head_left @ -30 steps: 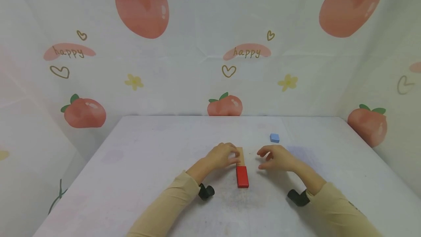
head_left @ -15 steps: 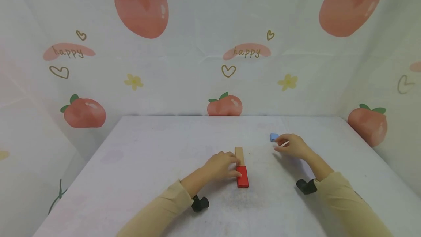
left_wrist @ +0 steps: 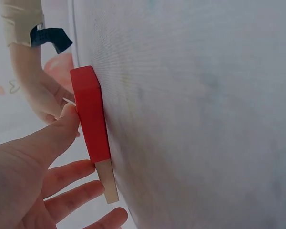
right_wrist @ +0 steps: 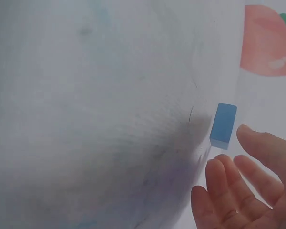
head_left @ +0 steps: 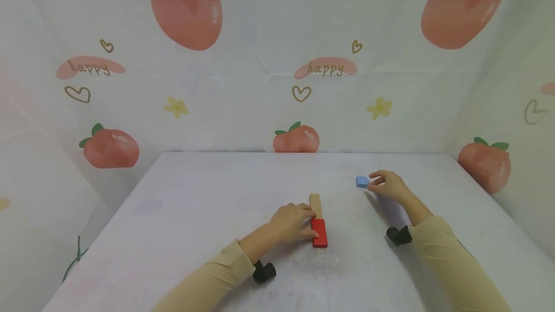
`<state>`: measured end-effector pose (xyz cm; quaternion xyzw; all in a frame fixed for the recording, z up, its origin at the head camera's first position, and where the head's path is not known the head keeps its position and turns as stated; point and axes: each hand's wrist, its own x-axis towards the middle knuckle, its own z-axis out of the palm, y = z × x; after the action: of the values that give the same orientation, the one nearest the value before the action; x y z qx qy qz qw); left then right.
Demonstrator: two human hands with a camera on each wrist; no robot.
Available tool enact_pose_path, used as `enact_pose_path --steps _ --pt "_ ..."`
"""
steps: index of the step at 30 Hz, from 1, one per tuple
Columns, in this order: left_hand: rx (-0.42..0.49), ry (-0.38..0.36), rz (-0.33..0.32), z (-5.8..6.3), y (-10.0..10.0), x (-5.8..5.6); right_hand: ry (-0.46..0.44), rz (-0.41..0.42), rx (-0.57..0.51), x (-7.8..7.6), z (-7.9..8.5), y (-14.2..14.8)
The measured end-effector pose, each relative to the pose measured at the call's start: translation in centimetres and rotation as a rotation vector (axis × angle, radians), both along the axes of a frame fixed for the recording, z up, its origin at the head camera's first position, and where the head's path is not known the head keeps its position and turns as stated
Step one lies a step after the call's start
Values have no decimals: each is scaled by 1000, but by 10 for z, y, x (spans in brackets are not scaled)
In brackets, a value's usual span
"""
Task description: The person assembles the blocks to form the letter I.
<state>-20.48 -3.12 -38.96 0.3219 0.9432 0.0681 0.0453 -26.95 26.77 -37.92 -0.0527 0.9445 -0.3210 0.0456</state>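
A red rectangular block (head_left: 322, 227) lies on the table, end to end with a narrower natural-wood block (head_left: 315, 202) behind it. My left hand (head_left: 288, 224) rests at their left side, its thumb on the red block and its fingertips at the wood block; the left wrist view shows the fingers spread loosely along both. Farther back on the right is a small blue block (head_left: 361, 182). My right hand (head_left: 391, 188) is just to the right of it, fingers loosely bent. In the right wrist view, thumb and fingertips are apart, close to the blue block (right_wrist: 223, 123), with nothing between them.
The white table (head_left: 195, 196) ends at a back edge against a white cloth (head_left: 243, 105) printed with peaches, flowers and hearts. Black wrist mounts (head_left: 264, 272) stick out from both sleeves, low over the tabletop.
My right hand has moved back and right to the blue block. My left hand has slid toward me, from beside the wood block to the red block. The blocks have hardly moved.
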Motion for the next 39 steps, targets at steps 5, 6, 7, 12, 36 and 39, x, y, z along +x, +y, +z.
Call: enact_pose_path --steps 5,6,7,12,36,39 --pt "2 -9 4 0 0 1 -19 -4 2 -5 -1 0" --pt "3 -9 4 0 0 1 -17 -2 4 -5 -2 0" --pt "4 -10 4 0 0 1 -14 -2 4 -6 -2 0" --pt "4 -20 13 1 1 2 -7 -2 11 -8 -4 -1" --pt "18 -62 43 4 2 3 -17 -20 10 -14 -7 -2" --pt "11 -59 42 4 3 3 -11 -29 5 -15 -8 -2"
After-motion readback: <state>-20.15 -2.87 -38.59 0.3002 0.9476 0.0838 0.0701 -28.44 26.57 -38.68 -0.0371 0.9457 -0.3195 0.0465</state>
